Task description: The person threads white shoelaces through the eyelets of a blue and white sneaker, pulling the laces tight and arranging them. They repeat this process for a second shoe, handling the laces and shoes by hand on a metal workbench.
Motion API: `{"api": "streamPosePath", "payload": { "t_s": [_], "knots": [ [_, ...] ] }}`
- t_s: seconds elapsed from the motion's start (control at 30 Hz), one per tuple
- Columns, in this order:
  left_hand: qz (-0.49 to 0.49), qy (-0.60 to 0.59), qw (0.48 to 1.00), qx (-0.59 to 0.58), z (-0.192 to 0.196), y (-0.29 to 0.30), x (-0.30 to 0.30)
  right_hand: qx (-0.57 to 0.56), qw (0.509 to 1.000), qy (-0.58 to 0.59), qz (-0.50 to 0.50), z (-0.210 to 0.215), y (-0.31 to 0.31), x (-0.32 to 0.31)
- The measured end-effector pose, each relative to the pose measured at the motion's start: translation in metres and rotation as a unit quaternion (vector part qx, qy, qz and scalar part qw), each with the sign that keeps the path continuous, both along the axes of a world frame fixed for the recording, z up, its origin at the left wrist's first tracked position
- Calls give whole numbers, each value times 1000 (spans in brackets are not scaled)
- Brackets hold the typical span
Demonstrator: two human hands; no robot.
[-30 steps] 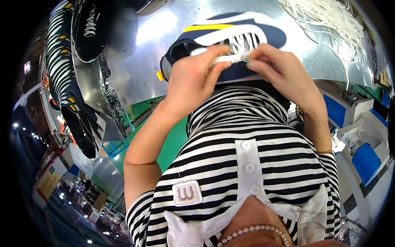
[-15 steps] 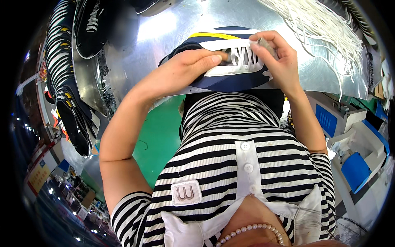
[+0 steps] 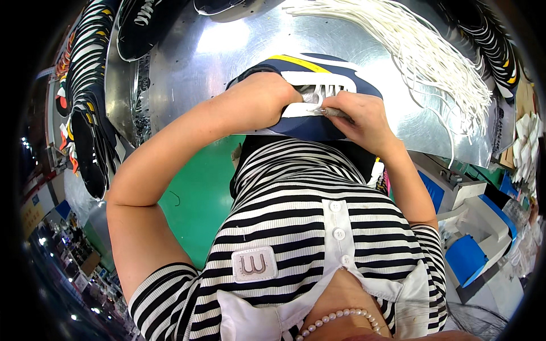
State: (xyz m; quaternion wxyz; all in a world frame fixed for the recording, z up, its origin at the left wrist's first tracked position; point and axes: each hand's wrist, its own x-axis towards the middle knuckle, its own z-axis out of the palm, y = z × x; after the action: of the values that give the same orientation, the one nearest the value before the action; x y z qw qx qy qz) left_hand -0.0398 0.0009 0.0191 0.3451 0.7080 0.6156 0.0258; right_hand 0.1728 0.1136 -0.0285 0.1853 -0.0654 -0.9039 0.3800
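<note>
A navy shoe [image 3: 310, 128] with a yellow stripe lies at the near edge of the metal desk [image 3: 176, 85], in front of the person's striped shirt [image 3: 296, 227]. The left hand [image 3: 265, 99] curls over the shoe's opening; its fingertips are hidden, so whether its grip has hold of anything cannot be told. The right hand [image 3: 365, 118] keeps its grip closed on a slim tool [image 3: 336, 113], the tip at the white eyelet strip. Loose white laces [image 3: 421, 51] spread across the desk, beyond the right hand.
</note>
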Motion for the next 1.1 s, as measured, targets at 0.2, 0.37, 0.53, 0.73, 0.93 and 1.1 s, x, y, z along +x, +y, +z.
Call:
{"api": "streamPosePath", "payload": {
  "t_s": [0.2, 0.37, 0.53, 0.73, 0.93, 1.1],
  "knots": [
    [27, -28, 992, 123, 9, -18, 3, 4, 999, 30, -11, -4, -4, -2],
    [275, -226, 933, 52, 18, -32, 19, -47, 999, -18, -18, -1, -3, 2],
    [265, -144, 933, 194, 10, -36, 29, -136, 989, 12, -62, -9, -3, 6],
    [343, -282, 882, 156, 4, -27, 32, -283, 936, -10, -209, -2, -7, -7],
    [376, -163, 898, 160, -8, -13, 43, -220, 944, -48, -240, 12, -11, -27],
    [386, -131, 890, 204, -13, -10, 45, -264, 936, -81, -218, 17, -5, -28]
  ]
}}
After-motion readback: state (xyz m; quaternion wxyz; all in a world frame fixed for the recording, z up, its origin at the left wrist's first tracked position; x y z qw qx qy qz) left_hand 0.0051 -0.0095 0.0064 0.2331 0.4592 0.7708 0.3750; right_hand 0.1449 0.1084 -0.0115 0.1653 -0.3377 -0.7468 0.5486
